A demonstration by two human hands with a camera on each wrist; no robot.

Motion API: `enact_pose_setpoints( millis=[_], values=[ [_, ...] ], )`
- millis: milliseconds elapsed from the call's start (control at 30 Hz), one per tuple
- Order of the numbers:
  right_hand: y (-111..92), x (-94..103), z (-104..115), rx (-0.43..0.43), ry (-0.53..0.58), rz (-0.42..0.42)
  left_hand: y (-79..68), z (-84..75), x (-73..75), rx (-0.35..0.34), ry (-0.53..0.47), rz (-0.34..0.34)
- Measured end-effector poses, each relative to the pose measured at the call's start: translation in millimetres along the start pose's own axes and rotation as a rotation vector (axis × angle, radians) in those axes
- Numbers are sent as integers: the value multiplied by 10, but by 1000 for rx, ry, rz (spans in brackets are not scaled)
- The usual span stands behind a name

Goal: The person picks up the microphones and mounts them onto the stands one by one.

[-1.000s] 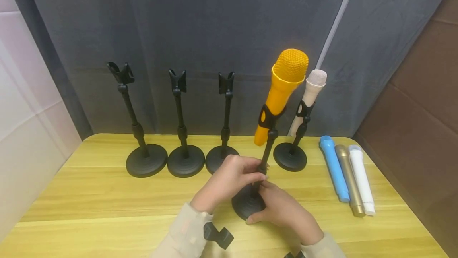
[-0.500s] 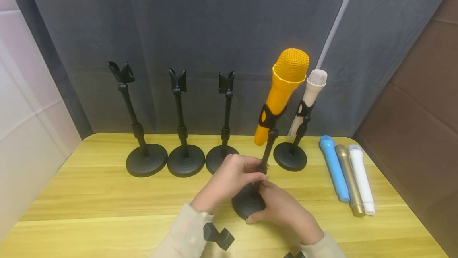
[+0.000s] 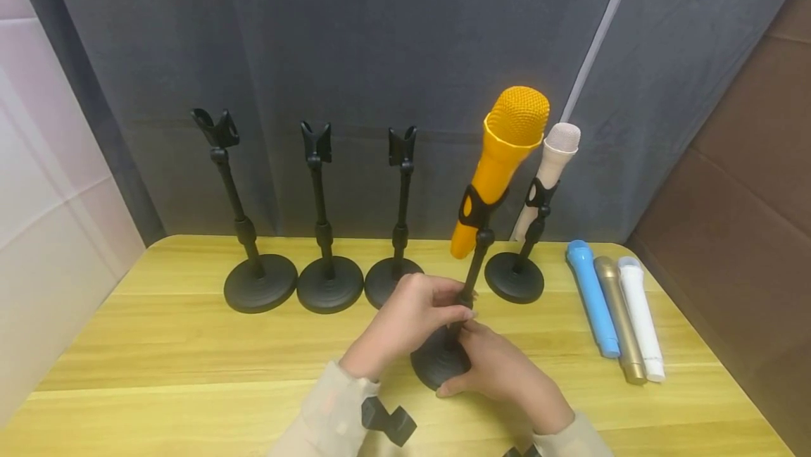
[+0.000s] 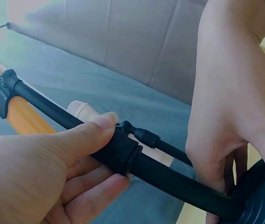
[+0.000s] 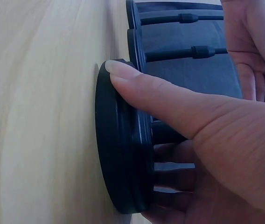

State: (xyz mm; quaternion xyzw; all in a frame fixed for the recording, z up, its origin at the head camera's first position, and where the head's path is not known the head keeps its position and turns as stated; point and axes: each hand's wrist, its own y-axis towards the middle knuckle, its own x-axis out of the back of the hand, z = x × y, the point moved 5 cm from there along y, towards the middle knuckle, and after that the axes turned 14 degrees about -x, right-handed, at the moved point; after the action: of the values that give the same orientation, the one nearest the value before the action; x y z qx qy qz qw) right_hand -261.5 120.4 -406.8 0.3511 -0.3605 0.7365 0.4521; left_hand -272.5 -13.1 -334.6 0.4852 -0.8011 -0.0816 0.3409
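A yellow-orange microphone (image 3: 497,161) sits tilted in the clip of a black desktop stand (image 3: 476,267). My left hand (image 3: 408,316) pinches the stand's pole at its collar (image 4: 118,151), thumb on one side and fingers on the other. Lower down, my right hand (image 3: 503,369) grips the round base (image 5: 123,140), with the thumb at its rim and the fingers around the far side. Whether the base touches the table cannot be made out. Behind it, a pale microphone (image 3: 551,158) leans in the clip of another black stand (image 3: 514,277).
Three black stands (image 3: 261,284) with bare clips line the back left of the wooden table (image 3: 190,351). On the right lie a blue microphone (image 3: 592,298), a gold one (image 3: 621,320) and a white one (image 3: 641,320). A grey curtain (image 3: 355,41) hangs behind.
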Motion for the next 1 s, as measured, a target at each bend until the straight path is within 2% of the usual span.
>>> enact_pose_setpoints(
  millis=[233,1000],
  values=[
    [-2,1,4,-7,16,-6,2,-7,-7,-12,14,-13],
    [-52,-17,42,-55,29,-49,-10,-26,-19,28,42,-65]
  ],
)
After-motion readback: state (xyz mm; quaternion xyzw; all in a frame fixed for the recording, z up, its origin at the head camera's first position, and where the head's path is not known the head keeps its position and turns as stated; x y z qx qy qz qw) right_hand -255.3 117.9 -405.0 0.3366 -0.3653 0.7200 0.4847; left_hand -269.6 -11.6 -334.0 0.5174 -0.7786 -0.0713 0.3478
